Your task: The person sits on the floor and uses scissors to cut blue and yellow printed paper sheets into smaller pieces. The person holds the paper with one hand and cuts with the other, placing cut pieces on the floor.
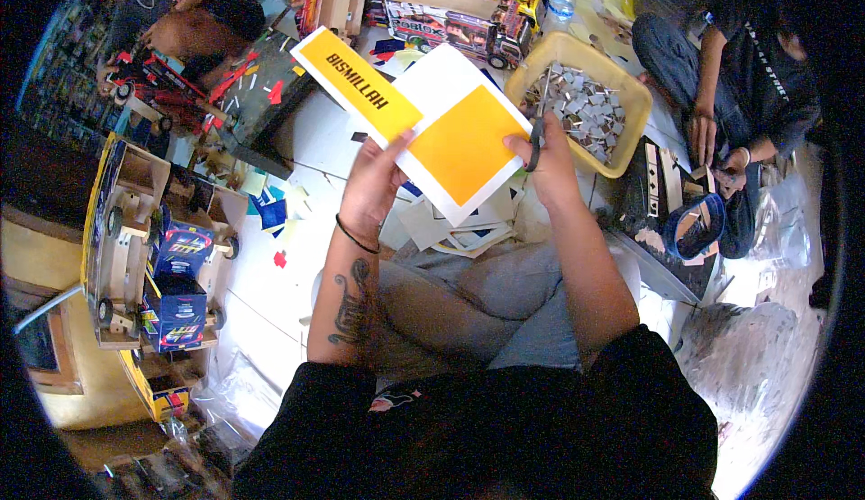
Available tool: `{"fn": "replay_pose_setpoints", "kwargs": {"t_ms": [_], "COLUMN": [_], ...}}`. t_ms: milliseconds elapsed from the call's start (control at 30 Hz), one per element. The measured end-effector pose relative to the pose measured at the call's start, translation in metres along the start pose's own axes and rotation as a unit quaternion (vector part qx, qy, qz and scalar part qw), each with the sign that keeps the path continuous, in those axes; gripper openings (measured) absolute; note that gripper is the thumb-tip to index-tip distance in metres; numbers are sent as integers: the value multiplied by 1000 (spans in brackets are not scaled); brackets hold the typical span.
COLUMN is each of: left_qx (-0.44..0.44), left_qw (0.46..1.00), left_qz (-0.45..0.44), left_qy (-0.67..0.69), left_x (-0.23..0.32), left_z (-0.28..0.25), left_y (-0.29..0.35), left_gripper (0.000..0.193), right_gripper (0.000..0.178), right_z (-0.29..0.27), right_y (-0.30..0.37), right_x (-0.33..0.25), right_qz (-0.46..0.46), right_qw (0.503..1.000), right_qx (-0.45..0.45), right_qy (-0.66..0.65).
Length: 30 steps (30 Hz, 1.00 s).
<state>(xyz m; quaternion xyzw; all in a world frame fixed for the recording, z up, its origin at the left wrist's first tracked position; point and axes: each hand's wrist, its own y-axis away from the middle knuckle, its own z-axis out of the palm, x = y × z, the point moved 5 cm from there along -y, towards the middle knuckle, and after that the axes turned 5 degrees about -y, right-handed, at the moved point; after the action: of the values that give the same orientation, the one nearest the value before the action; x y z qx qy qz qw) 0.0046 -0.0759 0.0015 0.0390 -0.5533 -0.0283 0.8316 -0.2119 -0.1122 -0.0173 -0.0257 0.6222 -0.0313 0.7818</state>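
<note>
In front of me, my left hand point(375, 176) pinches a white paper sheet point(432, 77) at its lower left edge, fingers closed. The sheet carries a plain orange-yellow square point(464, 144). A yellow strip point(351, 72) with dark lettering and a white border slants off to the upper left; whether it is still joined to the sheet I cannot tell. My right hand point(551, 165) is closed around dark-handled scissors point(537, 140), blades pointing up and away, its thumb at the sheet's right edge. Loose paper pieces point(468, 234) lie below the sheet, near my lap.
A yellow tub point(635, 95) of small grey pieces stands beyond my right hand. Wooden toy trucks point(176, 257) stack at left; a printed truck box point(432, 18) and water bottle point(560, 3) stand at the back. Co-workers sit at upper left and right, beside a dark bench point(662, 257).
</note>
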Motion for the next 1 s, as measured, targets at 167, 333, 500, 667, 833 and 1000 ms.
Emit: {"fn": "replay_pose_setpoints", "kwargs": {"t_ms": [167, 333, 500, 667, 833, 1000], "left_qx": [48, 117, 128, 361, 139, -45], "left_qw": [992, 990, 990, 831, 658, 765], "left_qz": [25, 80, 58, 238, 342, 210], "left_qy": [-116, 7, -6, -350, -657, -607], "left_x": [-27, -19, -20, 22, 26, -18], "left_z": [-12, -39, -53, -62, -21, -5], "left_y": [-4, -14, -18, 3, 4, -11], "left_gripper": [22, 18, 16, 80, 94, 86], "right_gripper": [47, 46, 48, 45, 51, 54], "right_z": [-5, -2, -12, -37, -25, -22], "right_y": [-3, -9, -10, -21, -8, -3], "right_x": [10, 13, 22, -26, -64, -66], "right_qz": [54, -6, 46, -111, -219, -150], "right_qw": [998, 998, 997, 986, 974, 986], "right_qx": [4, -29, 47, 114, -39, -69], "right_qy": [-41, 59, 25, -51, 39, -14]}}
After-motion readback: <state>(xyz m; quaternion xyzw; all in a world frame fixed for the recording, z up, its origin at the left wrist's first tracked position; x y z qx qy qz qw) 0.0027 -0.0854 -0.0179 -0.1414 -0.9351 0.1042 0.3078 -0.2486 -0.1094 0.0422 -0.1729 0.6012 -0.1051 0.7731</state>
